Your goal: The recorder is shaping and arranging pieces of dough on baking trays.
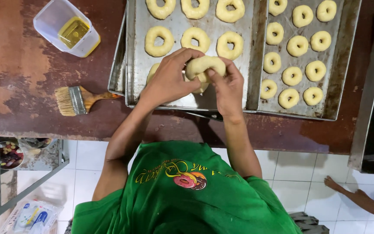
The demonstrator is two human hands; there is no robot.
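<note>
Both hands are shaping one pale raw dough ring (203, 64) just above the near part of a metal baking tray (131, 65). My left hand (169, 80) grips the ring from the left, fingers curled over its top. My right hand (227, 89) pinches its right side. Several shaped dough rings (159, 41) lie in rows on this tray, and one is partly hidden under my left hand. A second metal tray (340, 65) to the right holds several smaller dough rings (291, 76).
A pastry brush (72, 100) with a wooden handle lies on the worn brown table (22, 65) left of the trays. A clear plastic tub (68, 28) with yellow liquid stands at the far left. Another person's bare foot (351, 195) rests on the white tiled floor, lower right.
</note>
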